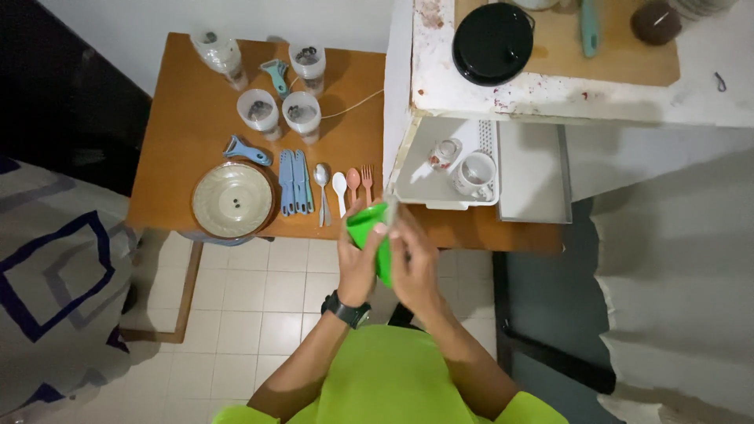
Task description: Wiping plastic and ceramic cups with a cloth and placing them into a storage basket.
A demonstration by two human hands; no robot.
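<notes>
Hands met at the near edge of the brown wooden table (pixel 196 102): the left hand (pixel 357 263) and right hand (pixel 412 263) both had fingers curled around one bright green plastic cup (pixel 367 229), held just above that edge. Beyond it lay one metal spoon (pixel 321 182), one white plastic spoon (pixel 339 188), one pink plastic spoon (pixel 353 182) and one pink plastic fork (pixel 367 182). Four clear plastic jars (pixel 259 111) stood farther back, with one round ribbed plate (pixel 233 199) to the left.
</notes>
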